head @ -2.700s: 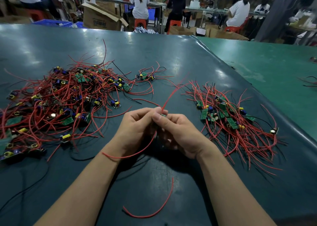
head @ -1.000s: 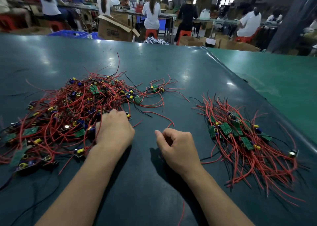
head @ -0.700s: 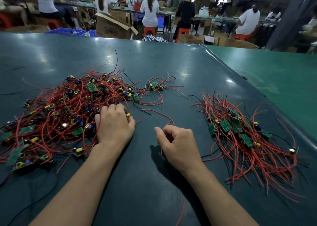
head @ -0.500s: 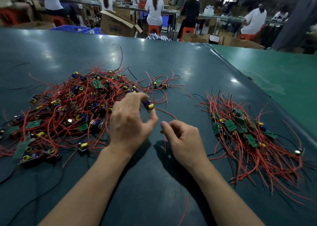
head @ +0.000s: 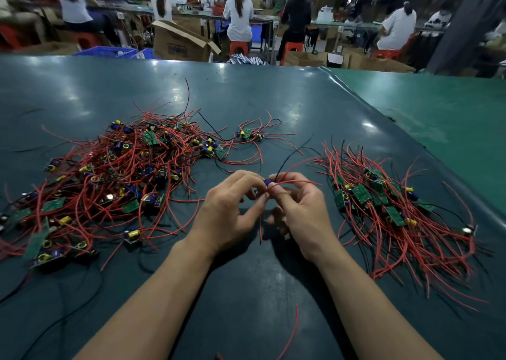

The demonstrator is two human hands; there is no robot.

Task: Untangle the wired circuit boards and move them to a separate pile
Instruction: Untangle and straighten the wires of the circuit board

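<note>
Glossy dark teal table [head: 246, 291] in busy workshop; seated workers, cardboard box [head: 180, 42] with unreadable print behind. Your left hand [head: 230, 212] and right hand [head: 298, 212] pinch small wired circuit board [head: 266, 182] between tangled pile [head: 109, 176] and sorted pile [head: 397, 212]; thin red wires

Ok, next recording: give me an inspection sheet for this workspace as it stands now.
Surface: dark green mat, glossy; lighter green bench beside it on the right.
Job's things: tangled pile on the left; sorted pile on the right; one board held between both hands.
Clutter: loose red wire near the front edge; small board cluster apart from the tangle.
Grips: left hand and right hand both pinch the held board's wires.
Cables: black leads trail at front left.
Surroundings: seated workers, cardboard box.
</note>
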